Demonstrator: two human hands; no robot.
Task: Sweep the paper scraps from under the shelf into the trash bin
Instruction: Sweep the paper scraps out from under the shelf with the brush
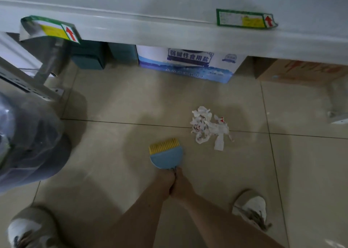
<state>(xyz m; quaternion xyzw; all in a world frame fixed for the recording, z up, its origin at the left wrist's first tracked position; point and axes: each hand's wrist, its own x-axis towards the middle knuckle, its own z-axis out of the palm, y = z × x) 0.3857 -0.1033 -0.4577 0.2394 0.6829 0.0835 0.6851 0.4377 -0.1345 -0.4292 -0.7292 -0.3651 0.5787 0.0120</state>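
A pile of torn white paper scraps (208,127) with red marks lies on the tiled floor in front of the white shelf (169,33). A blue broom head with yellow bristles (165,153) rests on the floor just left of and below the pile, apart from it. My left hand (164,182) and my right hand (182,183) are clasped together on the broom's handle, which they hide. The trash bin (28,140), lined with a clear bag, stands at the left edge.
Under the shelf stand a blue-and-white box (188,63), dark green boxes (90,56) and a cardboard box (301,71). A metal shelf leg (49,63) rises at the left, and a shelf foot (337,116) sits at the right. My shoes (252,210) flank the floor.
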